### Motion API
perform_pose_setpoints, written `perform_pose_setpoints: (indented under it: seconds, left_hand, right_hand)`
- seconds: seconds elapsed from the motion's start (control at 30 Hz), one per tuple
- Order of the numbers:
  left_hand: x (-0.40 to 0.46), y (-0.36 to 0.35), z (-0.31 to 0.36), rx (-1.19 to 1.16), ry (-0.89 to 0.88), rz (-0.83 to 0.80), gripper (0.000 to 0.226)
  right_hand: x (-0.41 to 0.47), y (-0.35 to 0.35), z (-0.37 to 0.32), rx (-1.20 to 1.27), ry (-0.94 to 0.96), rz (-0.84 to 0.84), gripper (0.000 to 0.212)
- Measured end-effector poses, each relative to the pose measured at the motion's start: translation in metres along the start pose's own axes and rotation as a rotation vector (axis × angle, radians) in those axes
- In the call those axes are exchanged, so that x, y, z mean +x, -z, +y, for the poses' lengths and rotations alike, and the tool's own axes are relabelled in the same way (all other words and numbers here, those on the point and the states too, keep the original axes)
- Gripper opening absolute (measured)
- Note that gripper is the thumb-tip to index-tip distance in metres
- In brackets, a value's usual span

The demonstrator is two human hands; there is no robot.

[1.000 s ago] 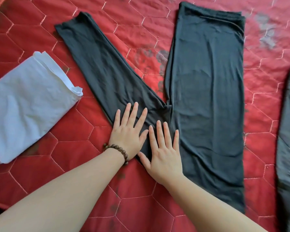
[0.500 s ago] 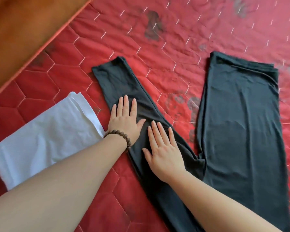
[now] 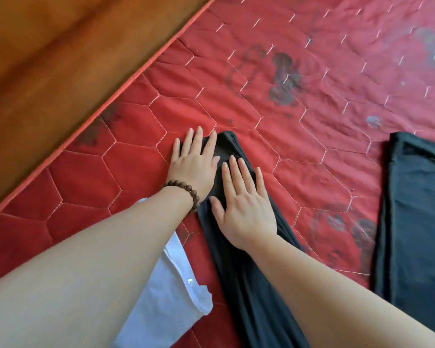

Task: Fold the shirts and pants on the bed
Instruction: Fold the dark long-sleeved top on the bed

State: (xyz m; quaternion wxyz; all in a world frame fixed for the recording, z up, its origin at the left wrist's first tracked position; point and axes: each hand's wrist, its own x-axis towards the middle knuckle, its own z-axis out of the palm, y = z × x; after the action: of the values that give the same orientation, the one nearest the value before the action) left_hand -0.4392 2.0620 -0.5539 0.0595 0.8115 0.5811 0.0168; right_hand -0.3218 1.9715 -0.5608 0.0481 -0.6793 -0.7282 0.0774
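Dark grey pants lie spread on the red quilted bed. Their left leg (image 3: 246, 285) runs from the bottom centre up to a hem near the middle, and their right leg (image 3: 417, 222) lies at the right edge. My left hand (image 3: 195, 164), with a bead bracelet on its wrist, presses flat on the hem end of the left leg, fingers straight and partly over the bedding. My right hand (image 3: 244, 199) lies flat on the same leg just below it. A folded white shirt (image 3: 166, 305) sits at the lower left, partly hidden by my left forearm.
The red quilted bed cover (image 3: 312, 96) fills most of the view, with dark stains in places. Its piped edge runs diagonally at the upper left, next to a brown wooden surface (image 3: 48, 59).
Both hands have slid along the left pant leg from the crotch up to its hem, staying flat. The view has followed to the upper left, bringing the bed's edge into sight.
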Motion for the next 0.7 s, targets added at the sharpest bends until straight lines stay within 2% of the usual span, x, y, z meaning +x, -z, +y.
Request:
perform_pose_setpoints:
  seconds: [0.13, 0.27, 0.33, 0.43, 0.53, 0.6, 0.63, 0.7]
  left_hand:
    - [0.012, 0.010, -0.004, 0.033, -0.010, 0.116, 0.052]
    - [0.016, 0.023, -0.009, 0.056, 0.004, 0.072, 0.027]
    - [0.015, 0.032, -0.011, -0.075, -0.004, 0.048, 0.020]
    - [0.011, 0.056, -0.011, -0.397, 0.057, -0.022, 0.014]
    - [0.002, 0.085, -0.002, -0.553, 0.043, -0.060, 0.010]
    - [-0.007, 0.106, 0.013, -0.592, -0.003, -0.062, 0.009]
    - [-0.013, 0.117, 0.023, -0.618, -0.022, -0.060, 0.008]
    - [-0.027, 0.142, 0.044, -0.668, -0.054, -0.068, 0.005]
  right_hand:
    - [-0.002, -0.004, 0.000, 0.011, -0.005, 0.022, 0.070]
    - [0.000, -0.004, 0.000, -0.001, -0.003, 0.007, 0.071]
    - [-0.001, -0.001, 0.000, 0.001, 0.006, -0.012, 0.075]
    - [0.001, 0.008, 0.003, 0.023, 0.039, -0.073, 0.087]
    - [0.001, 0.028, -0.001, 0.266, 0.009, -0.124, 0.100]
    - [-0.003, 0.047, -0.016, 0.538, -0.057, -0.046, 0.099]
    - [-0.005, 0.059, -0.026, 0.680, -0.117, 0.022, 0.090]
    - [-0.012, 0.085, -0.041, 0.886, -0.301, 0.186, 0.057]
